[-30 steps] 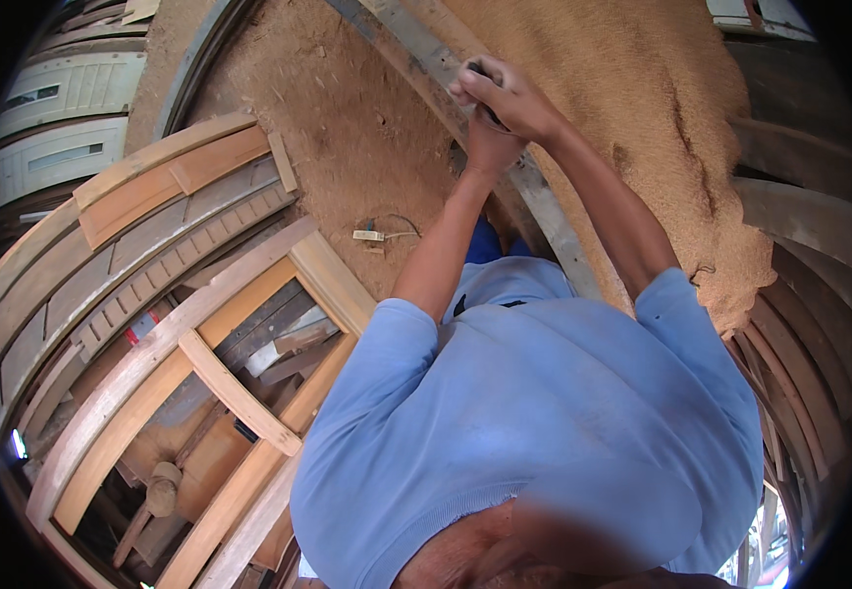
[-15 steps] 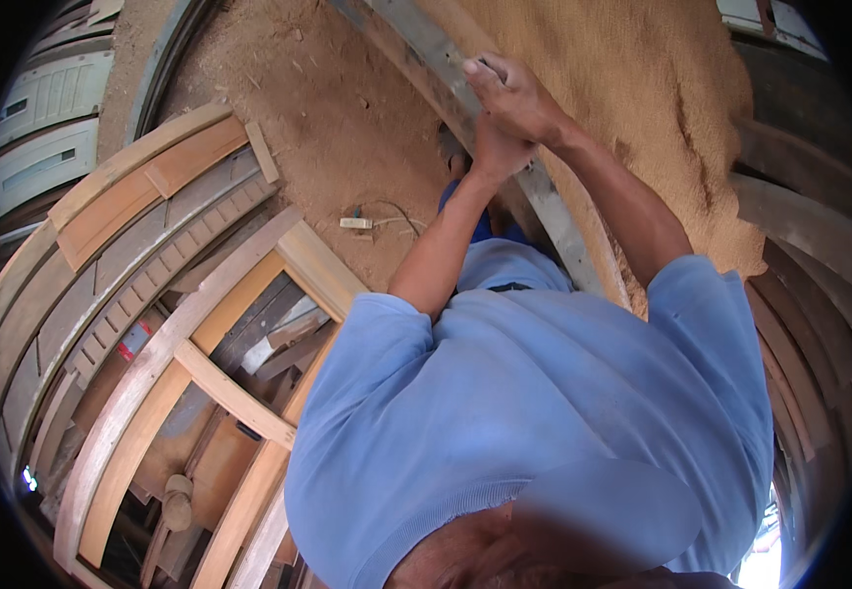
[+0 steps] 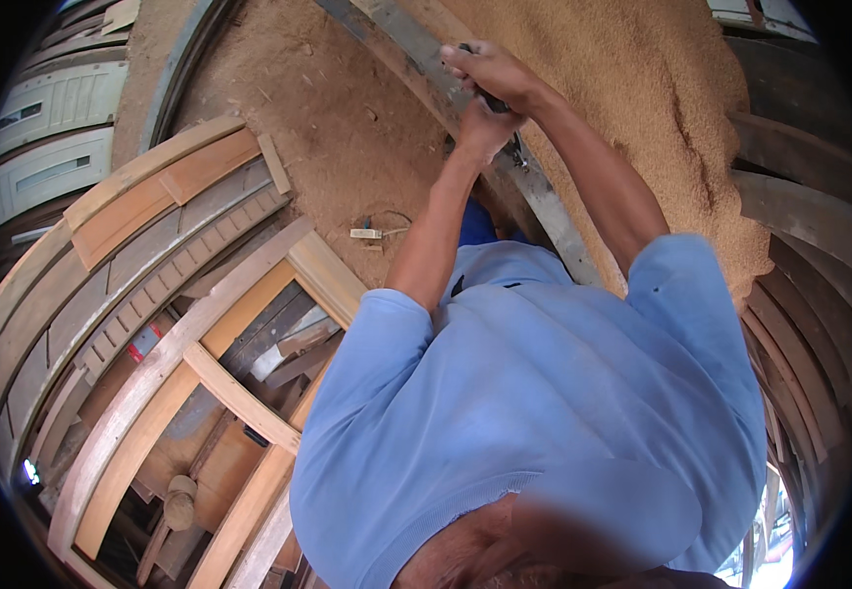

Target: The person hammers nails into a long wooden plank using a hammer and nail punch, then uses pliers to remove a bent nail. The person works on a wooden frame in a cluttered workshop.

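My left hand [image 3: 486, 133] and my right hand [image 3: 497, 77] are close together over a long grey beam [image 3: 549, 206] in the upper middle. Both hands are closed around a dark, handle-like tool [image 3: 490, 99], the right hand farther out than the left. Only short dark pieces of it show between and past my fingers, so its kind is unclear. Small dark and shiny parts show beside my left hand, just above the beam. Both my forearms reach forward from the light blue sleeves.
Right of the beam spreads a heap of sawdust [image 3: 642, 79]. To the left lies a wooden panel frame [image 3: 176, 344] with a mallet [image 3: 180, 499] seen through its opening. A small white power strip [image 3: 365, 234] rests on the dirt floor [image 3: 298, 108]. Boards [image 3: 804, 216] are stacked at right.
Both hands have shifted slightly up and left in the picture and stand a little farther apart. More of the dark tool shows between them.
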Tool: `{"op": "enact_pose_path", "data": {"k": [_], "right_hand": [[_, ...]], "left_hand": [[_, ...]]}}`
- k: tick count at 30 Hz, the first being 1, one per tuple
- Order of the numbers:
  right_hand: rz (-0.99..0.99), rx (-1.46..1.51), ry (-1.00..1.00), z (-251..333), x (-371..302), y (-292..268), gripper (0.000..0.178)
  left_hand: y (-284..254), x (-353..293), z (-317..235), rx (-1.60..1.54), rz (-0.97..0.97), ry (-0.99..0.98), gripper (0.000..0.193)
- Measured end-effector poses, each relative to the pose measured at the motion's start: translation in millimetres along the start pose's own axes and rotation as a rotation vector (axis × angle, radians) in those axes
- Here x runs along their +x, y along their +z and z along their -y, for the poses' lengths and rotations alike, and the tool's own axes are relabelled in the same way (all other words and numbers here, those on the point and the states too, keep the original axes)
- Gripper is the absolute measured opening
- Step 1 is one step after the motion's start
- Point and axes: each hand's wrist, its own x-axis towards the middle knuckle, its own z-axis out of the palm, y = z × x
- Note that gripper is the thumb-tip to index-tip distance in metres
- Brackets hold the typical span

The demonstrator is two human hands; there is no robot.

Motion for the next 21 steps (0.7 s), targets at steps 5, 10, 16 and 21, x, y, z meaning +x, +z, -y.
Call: {"op": "enact_pose_path", "data": {"k": [5,10,16,21], "right_hand": [[-0.042,0.236,-0.228,-13,-69,-33,0.035],[-0.347,0.388,-0.123,-37,-62,-43,0.033],[-0.532,0.658,0.081,-36,-27,-77,0.034],[-0.487,0.539,0.027,-33,-37,-58,0.032]], "left_hand": [[-6,-22,-31,0.314,0.204,0.062,0.055],[-30,-47,-12,0.155,-0.11,-0.071,0.063],[-60,-93,24,0.442,-0.089,-0.021,0.059],[-32,-92,44,0.869,-0.34,0.3,0.065]]}}
